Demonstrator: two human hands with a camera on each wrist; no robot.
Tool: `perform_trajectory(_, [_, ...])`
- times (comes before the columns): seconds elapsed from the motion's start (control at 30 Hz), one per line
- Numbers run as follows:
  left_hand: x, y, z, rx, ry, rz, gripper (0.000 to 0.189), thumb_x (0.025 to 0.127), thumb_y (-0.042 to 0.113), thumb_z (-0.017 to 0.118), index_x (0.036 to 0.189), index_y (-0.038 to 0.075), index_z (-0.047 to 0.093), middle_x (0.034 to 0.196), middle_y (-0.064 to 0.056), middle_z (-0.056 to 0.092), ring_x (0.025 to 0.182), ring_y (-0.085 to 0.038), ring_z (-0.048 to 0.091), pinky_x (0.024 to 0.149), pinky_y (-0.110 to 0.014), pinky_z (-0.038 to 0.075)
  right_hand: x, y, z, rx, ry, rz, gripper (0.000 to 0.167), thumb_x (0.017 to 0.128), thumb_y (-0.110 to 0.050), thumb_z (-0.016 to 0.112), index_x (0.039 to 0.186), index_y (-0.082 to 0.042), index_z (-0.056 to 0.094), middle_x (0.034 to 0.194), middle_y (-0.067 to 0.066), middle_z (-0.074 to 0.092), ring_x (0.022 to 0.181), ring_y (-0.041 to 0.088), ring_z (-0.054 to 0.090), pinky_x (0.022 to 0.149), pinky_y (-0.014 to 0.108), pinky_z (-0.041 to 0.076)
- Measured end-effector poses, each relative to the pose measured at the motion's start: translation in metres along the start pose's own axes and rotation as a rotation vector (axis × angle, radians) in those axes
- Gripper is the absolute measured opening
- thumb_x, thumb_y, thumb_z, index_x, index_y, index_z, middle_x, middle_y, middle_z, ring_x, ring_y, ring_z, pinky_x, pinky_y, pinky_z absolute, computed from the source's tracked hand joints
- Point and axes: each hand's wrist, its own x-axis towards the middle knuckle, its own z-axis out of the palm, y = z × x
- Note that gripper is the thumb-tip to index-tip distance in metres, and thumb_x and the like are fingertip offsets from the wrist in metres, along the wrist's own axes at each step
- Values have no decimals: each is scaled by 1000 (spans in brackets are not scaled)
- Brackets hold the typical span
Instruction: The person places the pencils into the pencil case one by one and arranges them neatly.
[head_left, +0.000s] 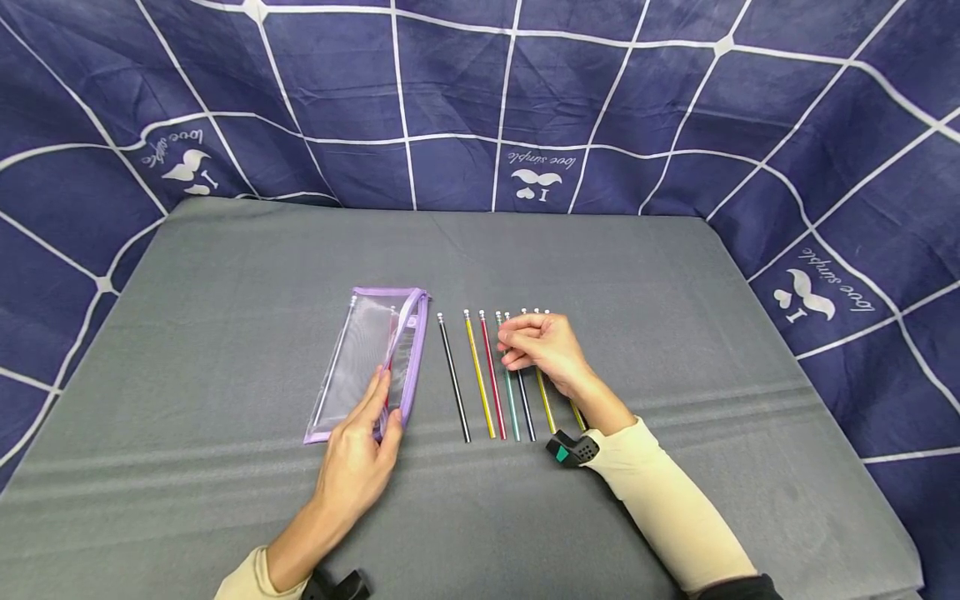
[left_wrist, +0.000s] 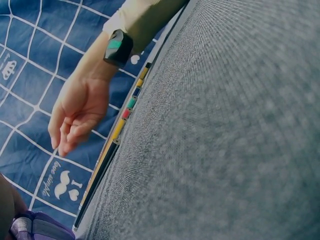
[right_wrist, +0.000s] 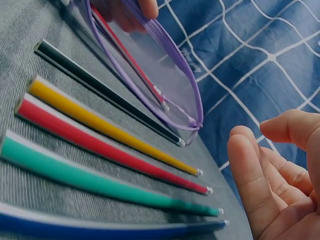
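A mesh zip pouch (head_left: 360,333) with purple edging lies on the grey surface. My left hand (head_left: 357,458) holds it by the opening side, thumb and fingers on the rim; the right wrist view shows the mouth gaping. A red pencil (right_wrist: 125,50) is inside the pouch. To its right lies a row of pencils: a black pencil (head_left: 453,379), a yellow pencil (head_left: 480,375), a red pencil (head_left: 492,375), a green pencil (head_left: 512,404), a dark blue pencil (head_left: 527,408) and more yellow ones. My right hand (head_left: 546,346) hovers over the row, fingers loosely bent, nothing between them.
The grey padded table (head_left: 247,250) carries the pouch and pencils. A dark blue cloth (head_left: 450,92) with white grid lines rises behind it and at both sides. A black wrist device (head_left: 572,448) sits on my right wrist near the pencils' lower ends.
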Motion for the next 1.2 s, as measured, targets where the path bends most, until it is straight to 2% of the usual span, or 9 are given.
perform_trajectory(0.27, [0, -1, 0, -5, -1, 2, 52, 85, -3, 67, 135, -10, 54, 139, -22, 54, 125, -34, 54, 105, -38, 38, -3, 3, -13, -19, 38, -12, 34, 84, 10, 64, 113, 25, 55, 75, 7, 72, 55, 12, 67, 54, 25, 59])
perform_trajectory(0.9, [1, -1, 0, 1, -3, -2, 52, 85, -3, 67, 135, -10, 54, 139, -21, 54, 124, -34, 55, 104, -40, 39, -10, 5, -50, -51, 117, -22, 36, 85, 10, 66, 114, 26, 54, 74, 7, 72, 55, 12, 67, 52, 25, 58])
perform_trajectory(1.03, [1, -1, 0, 3, -2, -2, 51, 85, -2, 67, 135, -9, 55, 139, -21, 54, 124, -34, 55, 104, -40, 39, -7, 7, -60, -106, 163, -22, 32, 84, 8, 69, 110, 23, 57, 71, 5, 71, 51, 9, 64, 49, 23, 57])
perform_trajectory(1.2, [0, -1, 0, 2, -1, -1, 51, 85, -3, 67, 134, -9, 55, 139, -21, 54, 124, -34, 55, 103, -42, 39, -5, 8, -71, -244, 205, -18, 26, 82, 2, 75, 100, 16, 62, 66, 1, 68, 50, 8, 60, 45, 21, 54])
